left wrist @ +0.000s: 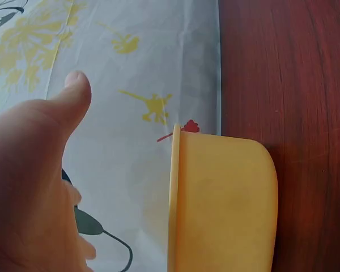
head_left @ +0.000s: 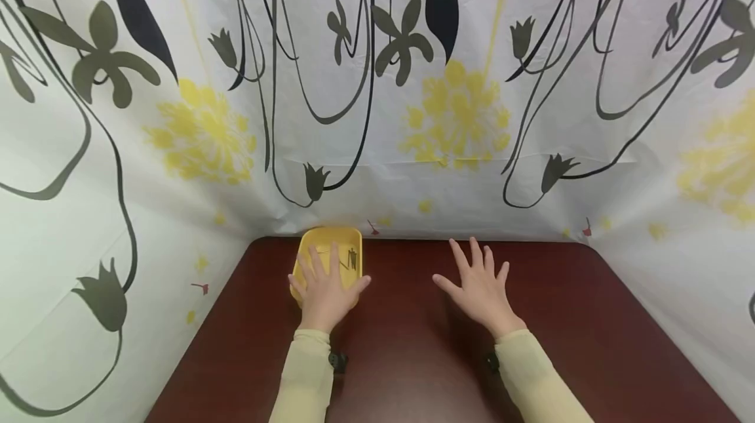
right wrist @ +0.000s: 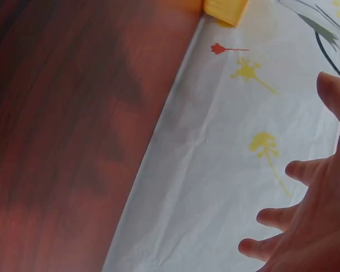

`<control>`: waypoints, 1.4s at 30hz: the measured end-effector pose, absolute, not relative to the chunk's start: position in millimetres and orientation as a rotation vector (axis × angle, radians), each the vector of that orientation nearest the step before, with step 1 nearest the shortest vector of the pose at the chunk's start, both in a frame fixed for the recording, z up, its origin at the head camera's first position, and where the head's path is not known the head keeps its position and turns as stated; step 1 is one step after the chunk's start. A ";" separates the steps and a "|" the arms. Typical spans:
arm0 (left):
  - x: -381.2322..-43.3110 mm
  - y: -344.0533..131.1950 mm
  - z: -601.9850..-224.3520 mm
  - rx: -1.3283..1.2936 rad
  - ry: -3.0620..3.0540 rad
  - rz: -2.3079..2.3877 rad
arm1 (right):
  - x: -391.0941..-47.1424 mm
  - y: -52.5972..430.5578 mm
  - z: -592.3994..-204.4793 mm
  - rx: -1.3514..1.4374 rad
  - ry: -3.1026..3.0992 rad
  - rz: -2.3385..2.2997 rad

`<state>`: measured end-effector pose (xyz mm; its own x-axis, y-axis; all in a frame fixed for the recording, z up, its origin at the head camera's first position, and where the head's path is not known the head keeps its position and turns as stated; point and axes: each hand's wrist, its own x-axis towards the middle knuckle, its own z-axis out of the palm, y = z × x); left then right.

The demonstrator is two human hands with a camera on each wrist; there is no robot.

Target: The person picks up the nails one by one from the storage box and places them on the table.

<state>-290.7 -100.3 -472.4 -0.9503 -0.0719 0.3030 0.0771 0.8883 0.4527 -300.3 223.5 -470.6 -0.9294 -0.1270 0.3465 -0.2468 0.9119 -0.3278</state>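
Observation:
A yellow plastic tray point(head_left: 330, 234) stands at the back left of the table, with a few small thin dark pieces point(head_left: 352, 259) lying inside. My left hand point(head_left: 326, 295) is spread above the tray and hides part of it from the head camera. In the left wrist view the tray's side wall point(left wrist: 226, 198) shows beside the left hand point(left wrist: 34, 170), which grips nothing. Off to the right, my right hand point(head_left: 480, 288) is over the table with its fingers spread and holds nothing. The right wrist view shows that hand point(right wrist: 317, 221) apart from the tray's corner point(right wrist: 226, 10).
The dark red-brown wooden table point(head_left: 401, 344) has rounded back corners. A white curtain point(head_left: 377, 134) with printed flowers and leaves hangs along its back edge and on both sides.

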 end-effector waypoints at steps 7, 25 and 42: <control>-295.3 -108.4 -469.5 0.054 -2.717 -0.627 | -306.4 227.0 -465.1 0.381 -2.783 0.500; -312.1 -168.5 -479.7 -0.231 -2.828 -0.657 | -296.7 253.3 -474.4 0.582 -2.830 0.394; -324.7 -208.6 -494.0 -0.571 -2.954 -0.677 | -297.4 234.9 -471.1 0.715 -2.780 0.363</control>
